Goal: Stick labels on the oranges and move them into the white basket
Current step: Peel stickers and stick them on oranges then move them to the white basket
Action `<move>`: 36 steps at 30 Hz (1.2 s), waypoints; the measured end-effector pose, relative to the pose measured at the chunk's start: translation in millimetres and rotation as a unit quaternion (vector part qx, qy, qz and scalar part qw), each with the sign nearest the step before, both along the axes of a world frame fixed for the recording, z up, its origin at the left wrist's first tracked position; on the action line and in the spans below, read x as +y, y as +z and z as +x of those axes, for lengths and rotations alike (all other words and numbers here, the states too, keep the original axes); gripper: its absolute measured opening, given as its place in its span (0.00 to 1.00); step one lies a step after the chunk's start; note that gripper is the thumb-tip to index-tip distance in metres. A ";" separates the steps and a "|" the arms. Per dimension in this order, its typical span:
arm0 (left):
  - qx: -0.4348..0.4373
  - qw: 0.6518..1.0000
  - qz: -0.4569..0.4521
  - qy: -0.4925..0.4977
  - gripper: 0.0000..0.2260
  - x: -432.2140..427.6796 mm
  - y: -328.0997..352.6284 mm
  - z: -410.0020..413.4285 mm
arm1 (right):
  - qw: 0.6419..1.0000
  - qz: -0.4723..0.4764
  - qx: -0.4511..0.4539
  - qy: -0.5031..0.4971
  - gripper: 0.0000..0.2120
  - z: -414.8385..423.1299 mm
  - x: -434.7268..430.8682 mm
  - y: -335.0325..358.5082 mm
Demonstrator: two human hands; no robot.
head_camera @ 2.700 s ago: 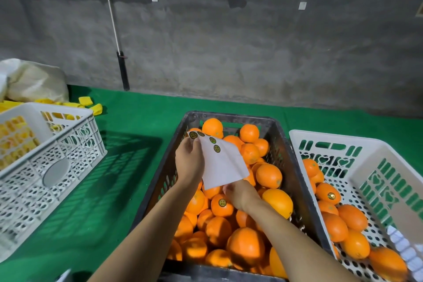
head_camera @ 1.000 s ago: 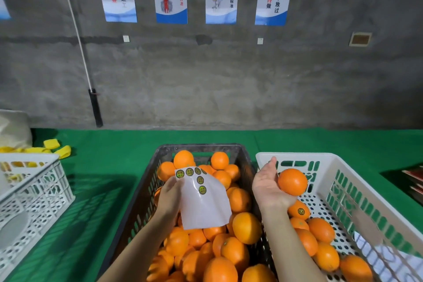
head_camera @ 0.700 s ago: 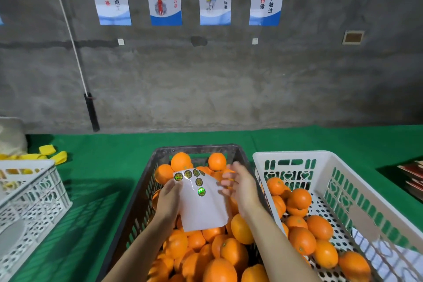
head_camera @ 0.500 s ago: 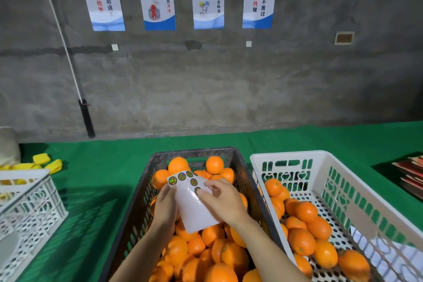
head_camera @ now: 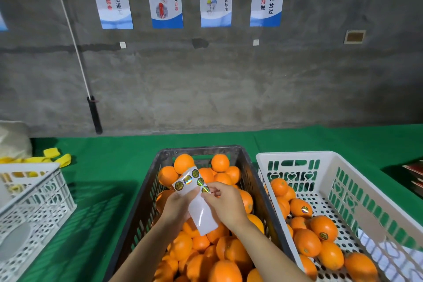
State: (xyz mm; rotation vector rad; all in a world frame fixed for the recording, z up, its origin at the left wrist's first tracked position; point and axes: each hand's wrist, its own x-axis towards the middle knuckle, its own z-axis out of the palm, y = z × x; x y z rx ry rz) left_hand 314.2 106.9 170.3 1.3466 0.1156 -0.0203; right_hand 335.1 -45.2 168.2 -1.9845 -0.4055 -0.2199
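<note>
Head camera showed us mid-task, at the peeling step. Our left hand (head_camera: 177,207) held the white label sheet (head_camera: 198,204) upright over the dark crate (head_camera: 146,208), fingers curled around its lower left edge. Our right hand (head_camera: 225,205) reached across the sheet, its grip pressed together, thumb and forefinger pinching at the lowest round label (head_camera: 205,189) of the five left along the sheet's top. We could not tell whether that label had lifted free yet.

The unlabelled oranges (head_camera: 201,256) lay heaped in the dark crate beneath both hands. In the white basket (head_camera: 295,155) just to the right on the green worktop (head_camera: 109,167), several labelled oranges (head_camera: 324,228) already rested, some with stickers showing.

We judged the next move called for peeling that label cleanly away without creasing it, then pressing it onto one orange from the crate before carrying the fruit across to the basket.
</note>
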 end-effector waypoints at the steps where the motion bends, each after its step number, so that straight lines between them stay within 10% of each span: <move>1: 0.002 1.000 0.009 0.013 0.16 0.3 -1.2 0.6 | 1.000 -0.002 0.000 -0.009 0.10 0.0 1.0 0.6; 15: 0.038 0.988 0.075 0.133 0.05 1.2 -7.1 7.0 | 0.964 -0.164 -0.201 -0.060 0.11 -5.9 7.3 -6.8; 24: 0.031 0.970 0.041 0.237 0.08 6.8 -0.6 4.9 | 0.907 -0.384 -0.034 -0.171 0.16 10.2 -17.1 2.8; 36: 0.019 0.958 0.161 0.236 0.08 3.5 6.3 1.7 | 0.873 -0.436 0.075 -0.205 0.12 13.0 -35.2 17.5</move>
